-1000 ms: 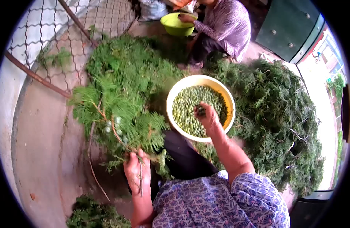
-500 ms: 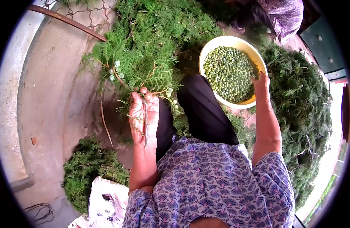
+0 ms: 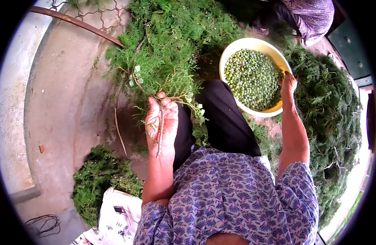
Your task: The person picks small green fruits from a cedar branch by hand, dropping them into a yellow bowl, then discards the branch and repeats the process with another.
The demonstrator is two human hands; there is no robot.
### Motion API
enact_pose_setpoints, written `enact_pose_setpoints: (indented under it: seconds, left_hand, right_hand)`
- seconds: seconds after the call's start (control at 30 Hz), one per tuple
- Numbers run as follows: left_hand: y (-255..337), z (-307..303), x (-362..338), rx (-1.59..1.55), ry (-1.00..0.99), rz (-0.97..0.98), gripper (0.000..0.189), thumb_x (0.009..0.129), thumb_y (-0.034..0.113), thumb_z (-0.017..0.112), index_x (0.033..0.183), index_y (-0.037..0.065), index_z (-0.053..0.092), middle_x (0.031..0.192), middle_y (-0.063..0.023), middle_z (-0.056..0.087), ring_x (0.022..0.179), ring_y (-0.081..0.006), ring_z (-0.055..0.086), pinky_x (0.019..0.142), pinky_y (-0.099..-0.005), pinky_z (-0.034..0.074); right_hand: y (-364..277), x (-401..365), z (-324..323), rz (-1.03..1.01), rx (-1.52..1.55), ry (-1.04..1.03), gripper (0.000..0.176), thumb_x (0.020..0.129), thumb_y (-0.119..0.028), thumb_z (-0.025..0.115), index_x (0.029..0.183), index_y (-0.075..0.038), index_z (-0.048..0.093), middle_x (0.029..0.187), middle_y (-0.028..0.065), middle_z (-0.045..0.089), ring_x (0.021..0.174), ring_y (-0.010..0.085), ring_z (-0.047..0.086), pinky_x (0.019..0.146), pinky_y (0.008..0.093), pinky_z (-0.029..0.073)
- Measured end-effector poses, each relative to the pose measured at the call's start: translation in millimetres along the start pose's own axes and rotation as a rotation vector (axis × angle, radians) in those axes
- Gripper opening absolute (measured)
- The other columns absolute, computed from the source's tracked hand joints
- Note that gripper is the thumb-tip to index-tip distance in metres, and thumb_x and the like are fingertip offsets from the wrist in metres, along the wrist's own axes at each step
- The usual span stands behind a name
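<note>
Left hand (image 3: 162, 122) pinches cone-bearing conifer branch (image 3: 160, 131), stem across upturned palm; right hand (image 3: 289, 83) meets yellow basin (image 3: 278, 58) at rim, closure unclear. Green cones (image 3: 251, 77) lie inside basin, beside knee. Steady stem, level basin serve best.

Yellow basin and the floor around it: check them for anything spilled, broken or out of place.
No spill or damage shows: the green cones sit inside the yellow basin, the right hand at its rim. Two oddities lie on the floor at left: a lone reddish-brown fragment and, lower down, a loose tangle of dark cord.
</note>
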State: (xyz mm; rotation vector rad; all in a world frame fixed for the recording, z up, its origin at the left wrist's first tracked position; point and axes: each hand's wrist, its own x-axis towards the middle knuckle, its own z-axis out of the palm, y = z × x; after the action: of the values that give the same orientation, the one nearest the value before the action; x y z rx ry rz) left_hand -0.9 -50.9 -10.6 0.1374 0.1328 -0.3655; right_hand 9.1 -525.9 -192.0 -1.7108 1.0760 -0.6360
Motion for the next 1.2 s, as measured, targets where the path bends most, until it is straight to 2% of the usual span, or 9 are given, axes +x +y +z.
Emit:
enact_pose_setpoints:
  seconds: [0.07, 0.23, 0.27, 0.3, 0.43, 0.53, 0.63, 1.1, 1.2]
  left_hand:
    - [-1, 2, 0, -0.007, 0.015, 0.014, 0.021, 0.087, 0.018, 0.054, 0.097, -0.001, 0.048, 0.077, -0.0087, 0.051, 0.073, -0.0180, 0.048, 0.071, -0.0287, 0.041]
    - [-5, 4, 0, -0.030, 0.021, -0.003, 0.026, 0.088, 0.023, 0.054, 0.096, 0.000, 0.048, 0.076, -0.0080, 0.051, 0.073, -0.0171, 0.048, 0.069, -0.0263, 0.042]
    - [-5, 3, 0, -0.028, 0.021, -0.008, 0.026, 0.088, 0.023, 0.054, 0.096, 0.000, 0.048, 0.076, -0.0080, 0.051, 0.073, -0.0171, 0.048, 0.069, -0.0263, 0.042]
    - [-5, 2, 0, -0.024, 0.011, -0.006, 0.025, 0.087, 0.022, 0.054, 0.096, 0.000, 0.048, 0.076, -0.0080, 0.051, 0.073, -0.0170, 0.048, 0.069, -0.0262, 0.042]
    - [-8, 8, 1, -0.018, -0.010, -0.018, 0.025, 0.087, 0.021, 0.055, 0.096, 0.000, 0.048, 0.076, -0.0081, 0.052, 0.073, -0.0170, 0.049, 0.069, -0.0270, 0.042]
    - [-12, 11, 2, -0.028, 0.050, 0.015, 0.024, 0.087, 0.021, 0.055, 0.096, 0.000, 0.048, 0.078, -0.0084, 0.052, 0.074, -0.0171, 0.049, 0.069, -0.0282, 0.042]
    - [-11, 5, 3, -0.052, 0.078, 0.012, 0.023, 0.089, 0.021, 0.053, 0.096, -0.001, 0.047, 0.080, -0.0087, 0.052, 0.074, -0.0176, 0.048, 0.070, -0.0294, 0.042]
    - [-10, -7, -1, 0.006, 0.085, 0.024, 0.020, 0.090, 0.020, 0.050, 0.097, 0.002, 0.047, 0.075, -0.0069, 0.051, 0.072, -0.0179, 0.047, 0.073, -0.0298, 0.040]
    - [-7, -4, -3, 0.035, 0.065, 0.045, 0.023, 0.090, 0.021, 0.050, 0.096, -0.001, 0.046, 0.075, -0.0068, 0.047, 0.073, -0.0175, 0.044, 0.073, -0.0294, 0.039]
  right_hand:
    - [-37, -30, -6, -0.020, 0.194, 0.181, 0.018, 0.086, -0.015, 0.055, 0.089, -0.001, 0.065, 0.070, 0.0118, 0.061, 0.049, 0.0134, 0.054, 0.051, 0.0308, 0.047]
    - [-85, -50, -14, -0.111, -0.477, 0.013, 0.043, 0.085, -0.044, 0.051, 0.102, -0.007, 0.064, 0.077, 0.0120, 0.064, 0.070, 0.0196, 0.061, 0.068, 0.0345, 0.048]
    - [-59, -25, -7, -0.392, -0.539, -0.087, 0.048, 0.085, -0.051, 0.047, 0.104, -0.010, 0.065, 0.082, 0.0123, 0.065, 0.078, 0.0218, 0.061, 0.075, 0.0406, 0.047]
    - [-44, -29, 5, -0.609, -0.811, 0.206, 0.037, 0.085, -0.042, 0.052, 0.105, -0.013, 0.065, 0.084, 0.0119, 0.065, 0.076, 0.0209, 0.062, 0.071, 0.0378, 0.049]
    - [-140, -129, 16, -0.312, -0.013, -0.537, 0.018, 0.087, -0.013, 0.054, 0.100, -0.006, 0.064, 0.085, 0.0087, 0.065, 0.071, 0.0159, 0.061, 0.066, 0.0269, 0.050]
    - [-183, -212, 23, -0.066, 0.388, -1.172, 0.027, 0.089, -0.021, 0.052, 0.104, 0.000, 0.058, 0.088, 0.0122, 0.064, 0.085, 0.0177, 0.061, 0.077, 0.0298, 0.049]
    - [-190, -256, 37, 0.023, 0.743, -1.418, 0.043, 0.084, -0.021, 0.062, 0.118, 0.000, 0.046, 0.094, 0.0106, 0.061, 0.090, 0.0154, 0.058, 0.077, 0.0281, 0.048]
    - [-183, -284, 54, 0.407, 0.913, -1.360, 0.030, 0.076, 0.001, 0.066, 0.105, 0.000, 0.058, 0.082, 0.0027, 0.063, 0.071, 0.0091, 0.058, 0.065, 0.0222, 0.050]
    - [-182, -285, 55, 0.233, 0.825, -1.243, 0.023, 0.074, 0.001, 0.067, 0.097, 0.002, 0.061, 0.080, 0.0044, 0.064, 0.071, 0.0104, 0.059, 0.066, 0.0234, 0.050]
